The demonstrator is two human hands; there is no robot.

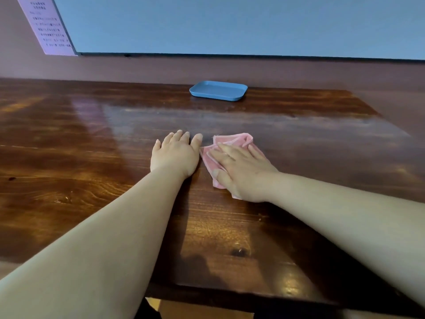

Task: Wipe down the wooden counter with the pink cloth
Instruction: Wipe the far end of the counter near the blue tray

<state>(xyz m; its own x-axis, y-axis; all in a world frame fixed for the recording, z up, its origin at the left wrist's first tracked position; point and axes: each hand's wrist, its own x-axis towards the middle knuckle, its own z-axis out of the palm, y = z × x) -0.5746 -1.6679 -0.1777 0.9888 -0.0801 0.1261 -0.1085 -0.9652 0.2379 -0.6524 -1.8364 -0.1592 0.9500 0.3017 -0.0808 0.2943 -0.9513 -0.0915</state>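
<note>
The glossy dark wooden counter (92,180) fills most of the view. A crumpled pink cloth (239,140) lies near its middle. My right hand (241,171) presses flat on the cloth with straight, spread fingers and covers most of it. My left hand (176,154) rests palm down on the bare wood just left of the cloth, fingers straight; its thumb is close to the cloth's left edge.
A shallow blue tray (218,90) sits at the back of the counter near the wall. A light blue panel (230,24) and a pink printed notice (46,26) hang on the wall behind. The counter's near edge (230,293) runs below my forearms.
</note>
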